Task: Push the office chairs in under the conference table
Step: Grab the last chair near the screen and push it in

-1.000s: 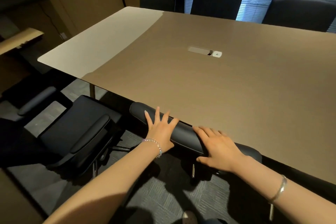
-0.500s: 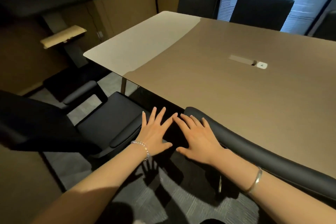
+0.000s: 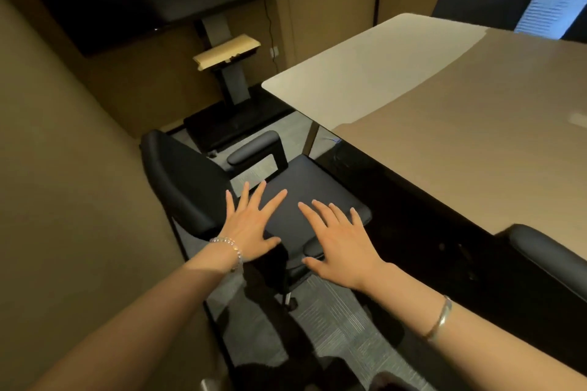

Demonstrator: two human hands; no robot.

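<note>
Beside the near long edge of the conference table (image 3: 460, 124), a black office chair (image 3: 305, 197) is standing pulled out on the grey carpet, its seat only partly tucked beneath the tabletop and its backrest turned toward the tan wall on the left. Both hands are hovering over the seat with palms down and nothing gripped: the left hand (image 3: 251, 228), wearing a beaded bracelet (image 3: 227, 246), is showing its fingers fanned wide apart, and the right hand (image 3: 340, 240), with a metal bangle (image 3: 440, 317) on its wrist, is likewise holding its fingers splayed. Whether either palm is touching the chair cannot be told. A second chair's backrest (image 3: 549, 255) is sitting against the table edge at the lower right, and another chair (image 3: 482, 0) is standing at the far side
</note>
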